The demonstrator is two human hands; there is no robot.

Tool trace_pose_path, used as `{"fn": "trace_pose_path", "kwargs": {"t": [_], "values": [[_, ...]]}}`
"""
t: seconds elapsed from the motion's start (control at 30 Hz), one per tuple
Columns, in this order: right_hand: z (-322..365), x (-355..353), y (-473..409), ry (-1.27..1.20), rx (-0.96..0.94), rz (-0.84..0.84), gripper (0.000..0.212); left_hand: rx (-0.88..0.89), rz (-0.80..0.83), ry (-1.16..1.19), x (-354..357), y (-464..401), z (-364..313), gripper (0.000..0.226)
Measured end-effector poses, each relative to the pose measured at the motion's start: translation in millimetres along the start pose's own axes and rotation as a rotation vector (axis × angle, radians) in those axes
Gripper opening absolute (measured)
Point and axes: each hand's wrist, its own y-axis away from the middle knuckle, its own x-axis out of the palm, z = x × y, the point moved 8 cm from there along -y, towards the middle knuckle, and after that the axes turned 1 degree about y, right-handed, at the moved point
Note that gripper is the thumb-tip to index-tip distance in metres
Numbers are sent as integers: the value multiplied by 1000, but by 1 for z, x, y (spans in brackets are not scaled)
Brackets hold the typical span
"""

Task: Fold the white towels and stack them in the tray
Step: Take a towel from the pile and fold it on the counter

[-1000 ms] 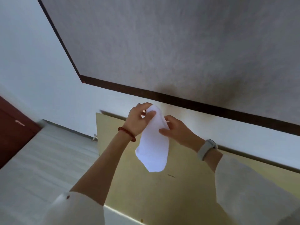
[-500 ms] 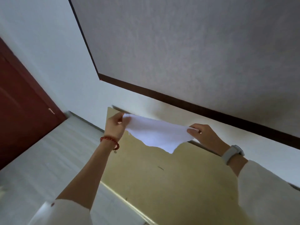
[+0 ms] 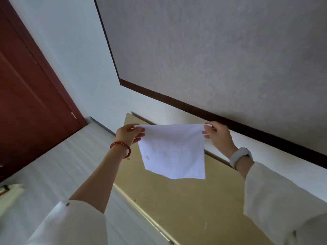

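The towel [image 3: 172, 151] hangs between both hands above the table [image 3: 185, 206], door [image 3: 30, 96] left.

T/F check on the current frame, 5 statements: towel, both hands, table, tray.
1. Both hands pinch the white towel by its top corners. True: left hand and right hand each hold one.
2. The towel lies flat on the table. False: it hangs in the air above the yellow table.
3. The towel is folded into a small square. False: it is spread open as a single hanging sheet.
4. The tray is visible on the table. False: no tray shows in this view.
5. The left wrist wears a red bead bracelet. True.
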Motion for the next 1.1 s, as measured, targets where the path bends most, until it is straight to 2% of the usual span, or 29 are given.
{"fn": "trace_pose_path", "kwargs": {"t": [0.17, 0.27, 0.43, 0.47, 0.57, 0.67, 0.9, 1.1], "values": [[14, -9, 14, -27, -129, -8, 12, 122, 28, 56, -16, 18, -14, 14], [-16, -6, 36, 18, -86, -5, 11, 87, 74, 24, -21, 37, 15, 15], [-90, 15, 95, 238, 20, 161, 46, -169, 140, -140, -16, 67, 124, 5], [-110, 18, 110, 271, 57, 191, 46, -243, 165, -180, -15, 76, 151, 6], [-169, 22, 148, 358, 212, 285, 15, -453, 258, -300, -8, 105, 219, 7], [-206, 24, 173, 416, 311, 351, 14, -534, 250, -347, 2, 116, 259, 20], [-213, 28, 151, 441, 352, 178, 28, -404, 49, -299, 20, 78, 272, 19], [-235, 37, 115, 410, 400, 18, 21, -319, -49, -316, 37, 36, 281, 16]]}}
